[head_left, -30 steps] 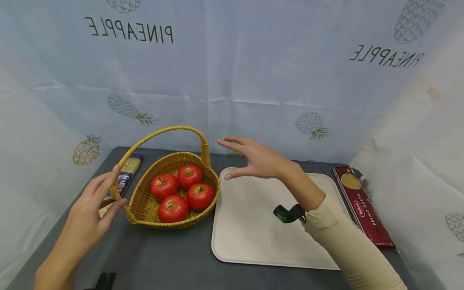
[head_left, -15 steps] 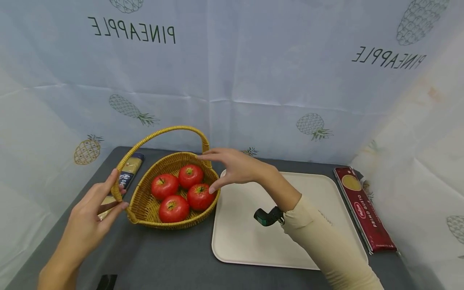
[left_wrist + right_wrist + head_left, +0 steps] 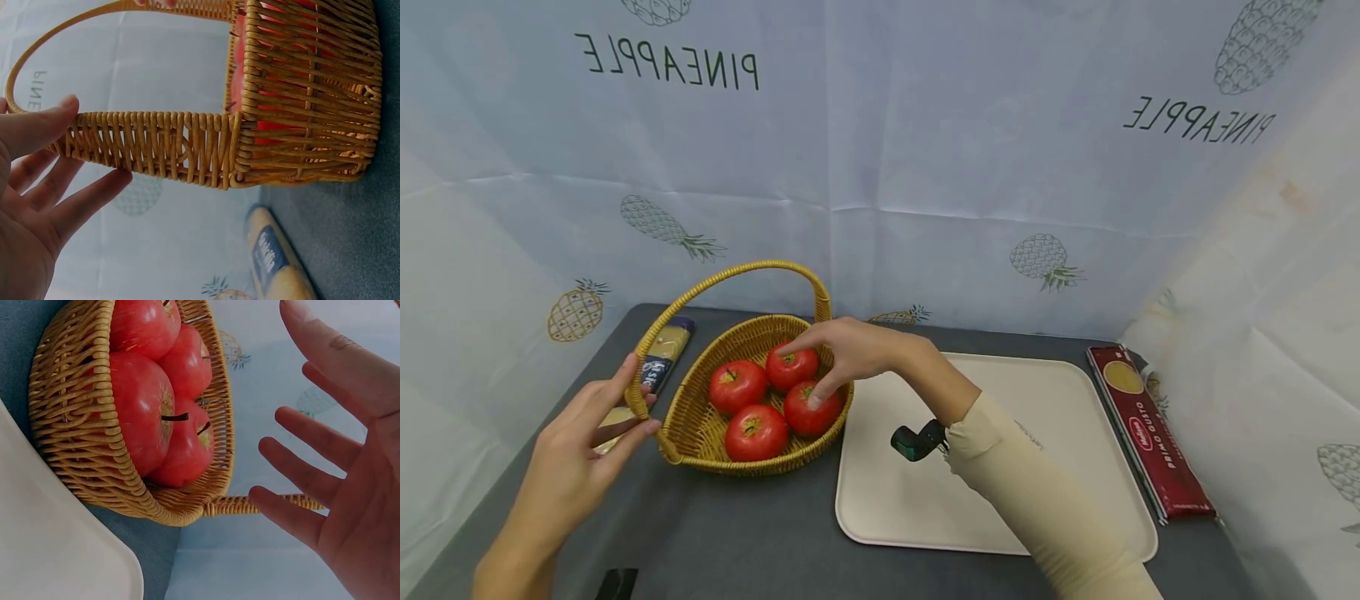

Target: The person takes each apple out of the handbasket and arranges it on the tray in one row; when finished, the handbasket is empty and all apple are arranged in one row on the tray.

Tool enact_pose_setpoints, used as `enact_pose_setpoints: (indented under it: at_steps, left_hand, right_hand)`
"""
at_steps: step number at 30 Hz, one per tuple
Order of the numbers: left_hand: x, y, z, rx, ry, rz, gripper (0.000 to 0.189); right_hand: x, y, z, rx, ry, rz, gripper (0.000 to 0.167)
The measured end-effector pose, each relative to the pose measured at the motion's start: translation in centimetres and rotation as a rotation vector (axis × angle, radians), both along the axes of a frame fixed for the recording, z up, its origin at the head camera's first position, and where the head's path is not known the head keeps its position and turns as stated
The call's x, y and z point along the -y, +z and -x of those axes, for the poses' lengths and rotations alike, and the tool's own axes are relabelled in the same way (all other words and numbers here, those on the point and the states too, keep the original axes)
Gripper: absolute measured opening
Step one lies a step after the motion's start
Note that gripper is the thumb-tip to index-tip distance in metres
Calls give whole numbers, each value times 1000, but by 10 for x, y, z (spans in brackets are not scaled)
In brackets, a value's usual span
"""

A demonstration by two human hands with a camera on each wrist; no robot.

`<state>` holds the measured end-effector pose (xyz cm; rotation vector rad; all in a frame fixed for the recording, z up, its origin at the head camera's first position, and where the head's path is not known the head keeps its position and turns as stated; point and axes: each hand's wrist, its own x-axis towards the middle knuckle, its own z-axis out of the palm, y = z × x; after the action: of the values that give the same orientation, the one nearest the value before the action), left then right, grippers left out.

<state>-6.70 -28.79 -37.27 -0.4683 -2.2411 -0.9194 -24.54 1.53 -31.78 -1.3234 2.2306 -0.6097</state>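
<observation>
A yellow wicker basket (image 3: 752, 469) with a tall arched handle (image 3: 752, 268) stands on the left of the table, holding several red apples (image 3: 757, 432). My left hand (image 3: 568, 446) pinches the handle low on its left side, the thumb on one edge and fingertips on the other, as the left wrist view shows. Over the basket's right side hovers my right hand (image 3: 857, 350), fingers spread and nothing held. In the head view its thumb overlaps the right apple (image 3: 812, 421); in the right wrist view a gap shows between fingers (image 3: 287, 515) and apples (image 3: 140, 412).
A beige tray (image 3: 925, 475) lies just right of the basket, under my right forearm. Along the right edge rests a long red packet (image 3: 1150, 442). A yellow and blue packet (image 3: 666, 346) lies behind the basket's handle at left. Pineapple-printed cloth (image 3: 917, 167) encloses the back and sides.
My right hand has moved left and slightly down, from above the tray's left edge to over the apples. My left hand stays at the handle, its fingers closing a little on it.
</observation>
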Motion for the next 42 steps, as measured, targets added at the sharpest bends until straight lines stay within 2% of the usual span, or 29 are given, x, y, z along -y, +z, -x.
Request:
enact_pose_setpoints:
  at_steps: [5,8,11,20,29,35,42]
  left_hand:
    - [0,0,1,0,5,-16,80]
    - [0,0,1,-4,-1,-11,79]
    - [0,-1,1,-10,-1,15,79]
    - [1,-3,-3,15,2,-15,82]
    - [0,-4,-2,11,-13,-28,81]
    - [1,-4,-3,12,-23,1,79]
    - [1,-2,0,2,-45,-17,79]
  right_hand:
    - [6,-7,6,105,-8,-14,75]
    - [9,-12,7,133,-14,-39,74]
    - [14,-17,9,138,-17,-75,72]
    - [25,-29,14,152,14,-153,65]
    - [31,-28,17,177,20,-244,64]
    - [37,-31,19,194,23,-323,64]
    - [39,-37,19,186,14,-318,59]
